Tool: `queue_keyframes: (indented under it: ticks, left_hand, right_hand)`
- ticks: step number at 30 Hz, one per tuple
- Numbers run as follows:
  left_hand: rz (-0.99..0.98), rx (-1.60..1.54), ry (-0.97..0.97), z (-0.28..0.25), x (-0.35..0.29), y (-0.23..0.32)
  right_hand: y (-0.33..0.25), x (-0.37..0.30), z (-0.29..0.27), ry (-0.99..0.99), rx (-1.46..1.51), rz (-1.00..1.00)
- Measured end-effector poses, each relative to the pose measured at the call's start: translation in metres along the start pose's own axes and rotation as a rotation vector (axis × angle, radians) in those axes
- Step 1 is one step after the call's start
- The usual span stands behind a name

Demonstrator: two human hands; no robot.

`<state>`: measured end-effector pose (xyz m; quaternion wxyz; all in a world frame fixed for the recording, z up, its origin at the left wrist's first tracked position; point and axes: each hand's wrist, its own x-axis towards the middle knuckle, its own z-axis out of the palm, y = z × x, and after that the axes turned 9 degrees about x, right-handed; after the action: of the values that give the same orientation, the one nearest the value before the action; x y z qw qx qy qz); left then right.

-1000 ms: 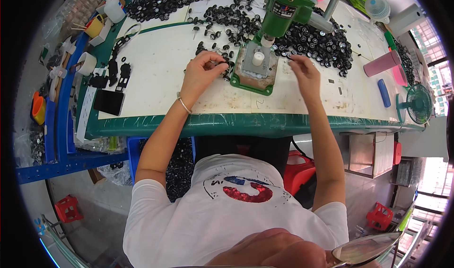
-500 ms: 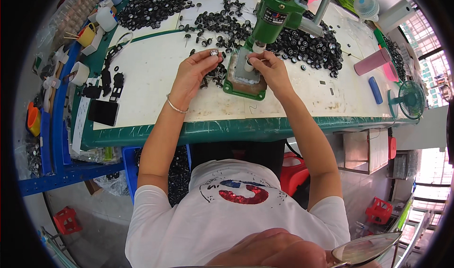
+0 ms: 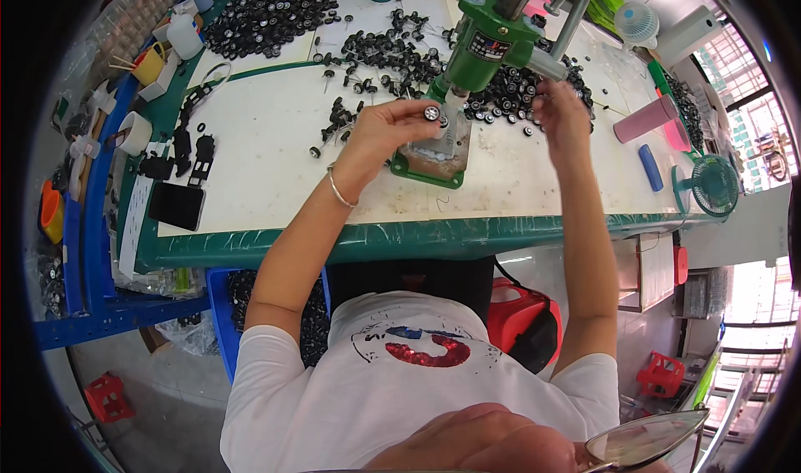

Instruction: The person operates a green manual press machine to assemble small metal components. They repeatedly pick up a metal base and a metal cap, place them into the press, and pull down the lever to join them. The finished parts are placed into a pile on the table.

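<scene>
My left hand (image 3: 385,135) is closed in a pinch on a small black toy wheel (image 3: 431,113) with a silver spoked hub. It holds the wheel over the base of a green bench press (image 3: 488,52), close under the ram (image 3: 455,106). A second dark round part shows just beside the wheel, partly hidden by fingers. My right hand (image 3: 567,118) is raised right of the press, its bent fingertips just below the press's silver side shaft (image 3: 547,64). Those fingers are blurred, and whether they grip anything cannot be made out.
Loose black wheels, many on thin axles, lie in a heap (image 3: 271,18) at far left, a scatter (image 3: 384,52) behind my left hand and a pile (image 3: 509,93) behind the press. A phone (image 3: 177,204), pink cylinder (image 3: 647,120) and green fan (image 3: 715,185) lie toward the sides.
My left hand has moved right with the wheel, to beneath the ram. My right hand has left the press base and risen to the right, beside the shaft.
</scene>
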<state>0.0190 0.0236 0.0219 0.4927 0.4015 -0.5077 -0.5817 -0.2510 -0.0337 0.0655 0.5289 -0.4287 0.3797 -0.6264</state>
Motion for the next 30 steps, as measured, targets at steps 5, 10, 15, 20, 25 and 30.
queue_keyframes:
  ticks: [5, 10, 15, 20, 25, 30]
  left_hand:
    - [0.072, 0.142, 0.096, 0.014, 0.017, -0.014]
    - [0.315, 0.436, 0.148, 0.018, 0.018, -0.014]
    - [0.231, 0.35, 0.147, 0.015, 0.023, -0.011]
    - [0.241, 0.292, 0.121, 0.02, 0.029, -0.013]
    - [0.192, 0.282, 0.113, 0.022, 0.035, -0.018]
    - [0.239, 0.252, 0.125, 0.022, 0.035, -0.021]
  right_hand:
    - [-0.076, 0.041, 0.032, -0.125, 0.051, -0.164]
    - [-0.137, 0.089, 0.091, -0.256, 0.065, -0.205]
    - [-0.165, 0.134, 0.119, -0.089, 0.094, -0.177]
    - [-0.162, 0.15, 0.114, -0.092, 0.078, -0.23]
    - [-0.162, 0.153, 0.111, -0.099, 0.077, -0.275]
    - [-0.164, 0.129, 0.115, -0.173, 0.145, -0.388]
